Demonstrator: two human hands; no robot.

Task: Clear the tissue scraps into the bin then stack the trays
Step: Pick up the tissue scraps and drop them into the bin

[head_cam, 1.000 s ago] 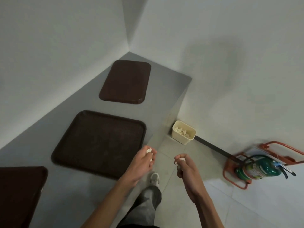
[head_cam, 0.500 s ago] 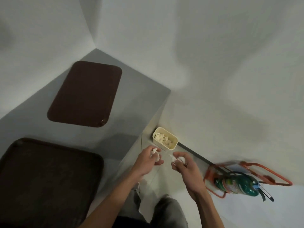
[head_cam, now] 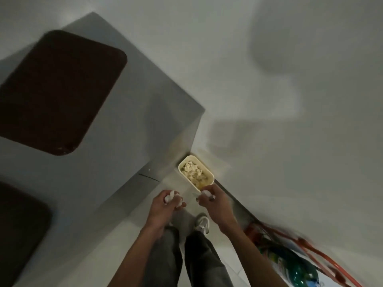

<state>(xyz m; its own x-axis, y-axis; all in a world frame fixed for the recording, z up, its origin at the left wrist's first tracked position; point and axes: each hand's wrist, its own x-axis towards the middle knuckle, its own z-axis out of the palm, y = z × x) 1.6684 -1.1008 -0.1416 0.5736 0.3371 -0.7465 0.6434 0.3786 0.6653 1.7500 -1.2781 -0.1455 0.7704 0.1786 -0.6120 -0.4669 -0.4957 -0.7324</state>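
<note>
White tissue scraps (head_cam: 170,197) fill both closed hands; the cream bin (head_cam: 196,173) sits on the floor just ahead, nearer the right hand (head_cam: 215,204) than the left hand (head_cam: 163,210).

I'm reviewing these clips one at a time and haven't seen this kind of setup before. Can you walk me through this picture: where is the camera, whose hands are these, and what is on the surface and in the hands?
There is no machine here. A person wears a wide-angle camera on the head, so the single view looks forward and down over their own arms, legs and shoe. The picture is somewhat motion-blurred.

The left hand is closed on white tissue scraps. The right hand also pinches a small white scrap.

Just ahead of the hands, on the floor against the wall, stands a small cream bin that already holds scraps.

To the left is a grey counter with a dark brown tray on it, and the edge of a second tray nearer the person. No scraps show on either.

At lower right lies a green extinguisher in a red stand, not part of the task.
</note>
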